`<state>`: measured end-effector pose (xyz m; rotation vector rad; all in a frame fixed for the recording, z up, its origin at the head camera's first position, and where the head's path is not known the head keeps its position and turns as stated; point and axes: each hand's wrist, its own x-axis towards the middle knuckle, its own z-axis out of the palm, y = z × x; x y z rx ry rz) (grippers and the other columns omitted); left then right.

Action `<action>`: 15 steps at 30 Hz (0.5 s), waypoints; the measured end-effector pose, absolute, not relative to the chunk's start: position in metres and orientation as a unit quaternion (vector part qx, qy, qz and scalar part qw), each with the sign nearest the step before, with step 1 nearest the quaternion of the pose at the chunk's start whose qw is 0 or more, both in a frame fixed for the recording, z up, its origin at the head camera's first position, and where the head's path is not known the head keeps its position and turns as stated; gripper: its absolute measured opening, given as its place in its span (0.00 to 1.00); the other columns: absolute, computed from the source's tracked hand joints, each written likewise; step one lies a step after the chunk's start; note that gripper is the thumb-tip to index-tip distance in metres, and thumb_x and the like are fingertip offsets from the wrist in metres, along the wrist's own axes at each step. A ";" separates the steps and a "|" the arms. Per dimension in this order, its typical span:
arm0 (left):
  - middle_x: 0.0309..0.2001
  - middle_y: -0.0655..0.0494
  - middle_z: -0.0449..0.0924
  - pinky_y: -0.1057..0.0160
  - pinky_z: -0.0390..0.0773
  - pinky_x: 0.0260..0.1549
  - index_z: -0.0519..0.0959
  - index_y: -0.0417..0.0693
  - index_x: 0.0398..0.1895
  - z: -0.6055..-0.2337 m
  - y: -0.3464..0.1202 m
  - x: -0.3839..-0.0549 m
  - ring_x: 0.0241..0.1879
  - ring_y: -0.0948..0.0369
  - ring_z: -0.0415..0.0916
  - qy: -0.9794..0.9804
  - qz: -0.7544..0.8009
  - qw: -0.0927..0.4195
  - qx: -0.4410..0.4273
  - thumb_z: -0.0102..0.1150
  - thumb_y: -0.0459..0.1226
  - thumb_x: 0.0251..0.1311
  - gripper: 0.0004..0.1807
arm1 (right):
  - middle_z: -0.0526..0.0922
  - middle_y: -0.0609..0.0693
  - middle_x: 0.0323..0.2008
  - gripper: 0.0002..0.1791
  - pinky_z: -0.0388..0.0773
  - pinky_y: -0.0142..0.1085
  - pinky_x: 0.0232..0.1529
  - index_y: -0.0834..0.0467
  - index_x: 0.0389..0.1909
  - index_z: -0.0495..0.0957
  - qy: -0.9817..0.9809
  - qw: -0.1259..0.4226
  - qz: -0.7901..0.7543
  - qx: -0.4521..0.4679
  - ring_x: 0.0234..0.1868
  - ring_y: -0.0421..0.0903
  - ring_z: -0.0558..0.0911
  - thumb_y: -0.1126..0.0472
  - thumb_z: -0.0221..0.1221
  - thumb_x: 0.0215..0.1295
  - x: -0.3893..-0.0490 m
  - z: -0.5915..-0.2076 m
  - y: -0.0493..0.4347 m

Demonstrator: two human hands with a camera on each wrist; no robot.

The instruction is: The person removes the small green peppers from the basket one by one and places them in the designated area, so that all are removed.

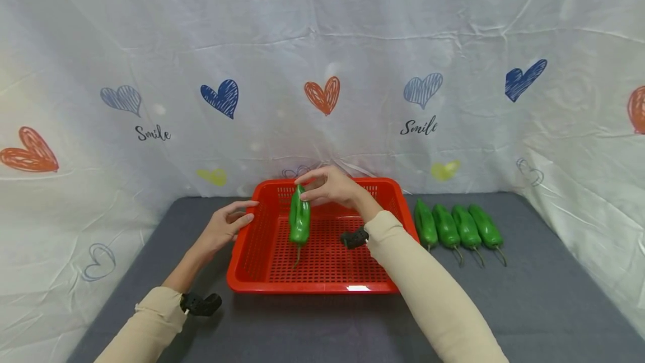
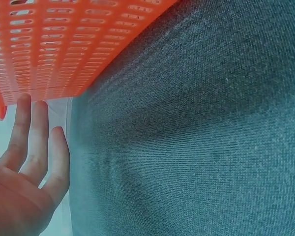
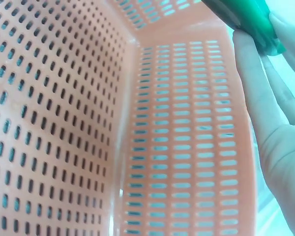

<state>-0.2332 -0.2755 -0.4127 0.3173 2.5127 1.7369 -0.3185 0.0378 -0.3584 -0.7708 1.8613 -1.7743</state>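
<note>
My right hand pinches a long green pepper by its upper end, and the stem hangs downward. That pepper hangs over the left half of a red perforated plastic basket. In the right wrist view, the thumb and fingers hold the end of the green pepper above the basket wall. At the basket's left rim rests my left hand, fingers extended. The left wrist view shows three fairly straight fingers of this hand by the outer wall of the basket.
Several green peppers lie in a row on the dark grey table, right of the basket. A white cloth with printed hearts hangs behind the table. Dark wrist cameras project from both wrists.
</note>
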 end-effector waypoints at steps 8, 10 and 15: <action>0.67 0.35 0.70 0.54 0.82 0.37 0.71 0.45 0.72 -0.412 -0.274 -0.233 0.61 0.39 0.72 0.816 0.567 0.034 0.106 0.60 0.42 0.73 0.27 | 0.77 0.68 0.60 0.25 0.80 0.54 0.50 0.71 0.62 0.77 0.681 0.223 -0.638 -0.282 0.51 0.56 0.84 0.74 0.67 0.63 -0.321 -0.351 0.055; 0.67 0.36 0.70 0.54 0.82 0.38 0.71 0.45 0.72 -0.413 -0.274 -0.234 0.62 0.39 0.71 0.817 0.565 0.034 0.108 0.60 0.42 0.73 0.27 | 0.77 0.68 0.60 0.24 0.81 0.52 0.49 0.69 0.61 0.78 0.682 0.223 -0.638 -0.280 0.52 0.56 0.83 0.74 0.67 0.63 -0.320 -0.348 0.060; 0.67 0.36 0.70 0.52 0.83 0.39 0.71 0.46 0.72 -0.413 -0.275 -0.234 0.61 0.39 0.72 0.818 0.564 0.034 0.109 0.60 0.42 0.74 0.27 | 0.79 0.66 0.58 0.22 0.81 0.53 0.48 0.64 0.58 0.82 0.685 0.216 -0.637 -0.279 0.51 0.58 0.84 0.73 0.68 0.63 -0.317 -0.340 0.073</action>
